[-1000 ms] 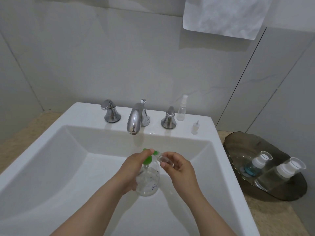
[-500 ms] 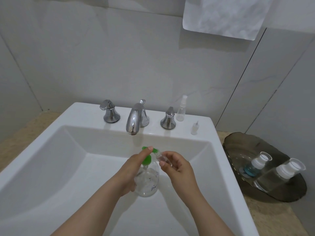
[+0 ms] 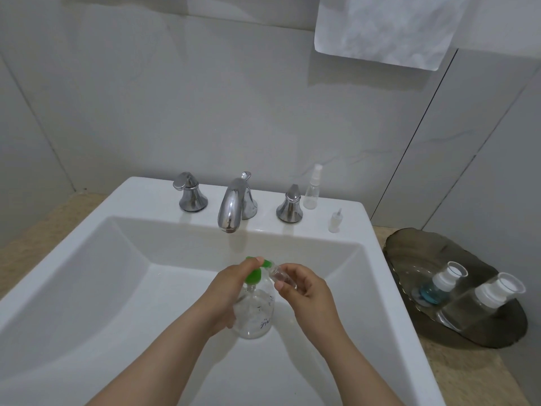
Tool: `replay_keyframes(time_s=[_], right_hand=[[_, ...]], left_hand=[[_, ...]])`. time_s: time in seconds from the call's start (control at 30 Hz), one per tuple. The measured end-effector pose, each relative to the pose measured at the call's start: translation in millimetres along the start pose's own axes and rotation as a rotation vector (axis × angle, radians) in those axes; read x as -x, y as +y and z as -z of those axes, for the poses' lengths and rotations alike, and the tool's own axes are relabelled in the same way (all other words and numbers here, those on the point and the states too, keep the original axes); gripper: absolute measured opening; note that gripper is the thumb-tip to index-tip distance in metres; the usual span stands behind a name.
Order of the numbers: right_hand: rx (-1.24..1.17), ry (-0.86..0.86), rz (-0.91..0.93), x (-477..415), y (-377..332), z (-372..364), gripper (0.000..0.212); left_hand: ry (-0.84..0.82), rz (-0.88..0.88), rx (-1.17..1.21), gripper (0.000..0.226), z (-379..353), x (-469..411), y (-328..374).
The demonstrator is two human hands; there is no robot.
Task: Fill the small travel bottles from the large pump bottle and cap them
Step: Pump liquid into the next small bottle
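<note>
The large clear pump bottle [image 3: 254, 313] with a green pump head [image 3: 253, 273] stands in the white sink basin [image 3: 123, 288]. My left hand [image 3: 227, 291] wraps the bottle, a finger lying on top of the pump head. My right hand [image 3: 304, 290] holds a small clear travel bottle [image 3: 280, 275] tilted, its open mouth right at the pump's nozzle. A small spray bottle [image 3: 312, 187] stands upright on the sink ledge, and a loose spray cap [image 3: 335, 221] stands near it.
A chrome faucet [image 3: 234, 206] with two handles sits behind the basin. To the right, a dark glass tray [image 3: 409, 253] on the counter carries two bottles with white caps [image 3: 439, 284] [image 3: 486, 300]. A white towel [image 3: 386, 27] hangs on the wall above.
Both hands and both bottles have held their places over the basin; only the view has shifted slightly.
</note>
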State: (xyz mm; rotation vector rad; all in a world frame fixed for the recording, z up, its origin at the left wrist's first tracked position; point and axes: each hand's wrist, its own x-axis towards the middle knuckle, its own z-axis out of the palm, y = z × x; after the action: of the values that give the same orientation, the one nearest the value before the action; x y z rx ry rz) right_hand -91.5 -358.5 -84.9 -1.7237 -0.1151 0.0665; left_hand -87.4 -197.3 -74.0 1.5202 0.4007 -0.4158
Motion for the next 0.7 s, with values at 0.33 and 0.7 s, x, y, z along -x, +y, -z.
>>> replay_keyframes(time_s=[0.33,0.7], right_hand=[[-0.032,0.013,0.027,0.6,-4.8,-0.8,0.016],[-0.044,0.023,0.011,0.5,-4.3,-0.9,0.020]], left_hand=[[-0.017,0.065,0.028,0.083,-0.8,0.4,-0.1],[0.001,0.057,-0.006,0.085,-3.1,3.6,3.3]])
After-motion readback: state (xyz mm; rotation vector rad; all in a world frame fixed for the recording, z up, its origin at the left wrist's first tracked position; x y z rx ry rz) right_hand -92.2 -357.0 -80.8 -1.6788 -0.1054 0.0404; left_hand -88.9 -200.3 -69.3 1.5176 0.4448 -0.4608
